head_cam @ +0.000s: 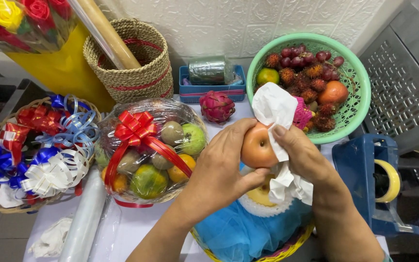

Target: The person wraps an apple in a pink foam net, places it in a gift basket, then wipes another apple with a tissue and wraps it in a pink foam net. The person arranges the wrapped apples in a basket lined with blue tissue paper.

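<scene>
The left hand [219, 170] cups a round orange-red apple [257, 148] in a closed grip, held above a yellow wicker basket lined with blue tulle [241, 233] on the desk. The right hand [302, 155] pinches a crumpled white tissue [276, 107] against the apple's 3 o'clock side. A round green plastic basket of mixed fruit [355, 104] sits at 1 o'clock, and a cellophane-wrapped fruit basket with a red ribbon bow [149, 150] at 9 o'clock.

Surface: white table [136, 228] | left: low wicker basket of red, blue and white ribbon bows [35, 150], clear film roll [84, 218], crumpled white cloth [49, 238] | centre: cellophane-wrapped fruit basket with red bow [146, 150], pink dragon fruit [217, 106] | back: tall woven basket [136, 60], blue rectangular plastic tray [212, 90], green plastic fruit basket [350, 111] | right: blue tape dispenser [364, 174] | front: basket lined with blue tulle [248, 233]
</scene>
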